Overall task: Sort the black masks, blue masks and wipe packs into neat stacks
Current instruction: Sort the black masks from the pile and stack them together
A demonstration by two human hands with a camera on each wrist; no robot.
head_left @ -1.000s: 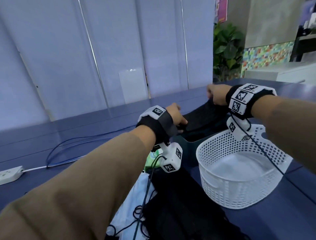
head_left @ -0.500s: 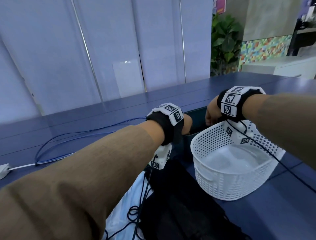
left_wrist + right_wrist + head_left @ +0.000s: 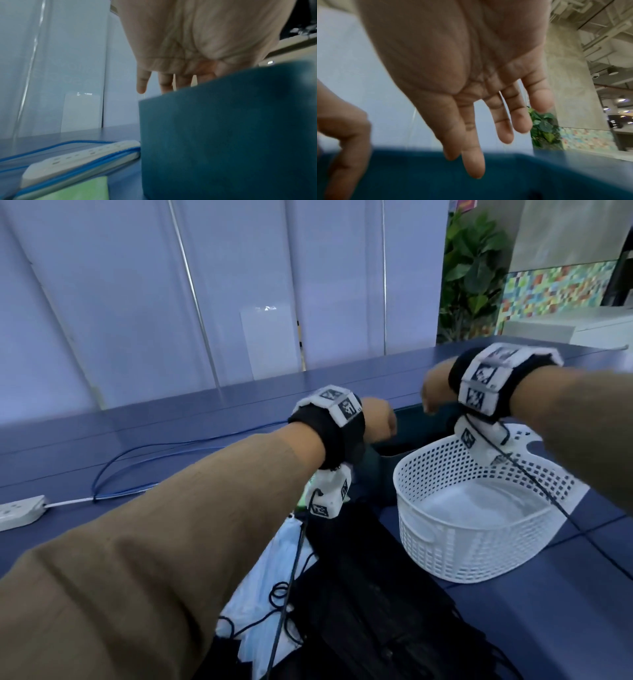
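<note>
We hold our left hand (image 3: 197,44) and right hand (image 3: 453,60) over a teal box (image 3: 228,135), fingers straight, slightly spread, gripping nothing. Black masks (image 3: 370,611) and blue masks (image 3: 260,583) lie heaped beside the white basket (image 3: 479,542).

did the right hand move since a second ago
Yes. The right hand held a black mask above the teal box behind the white basket; now it hovers open over that box, empty.

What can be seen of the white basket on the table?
The white basket is an oval tub of perforated, plastic-looking lattice with a solid floor and a cut-out handle at each end. It stands upright and empty on the blue table, right of the black masks. The right wrist's cable crosses its rim; neither hand touches it.
</note>
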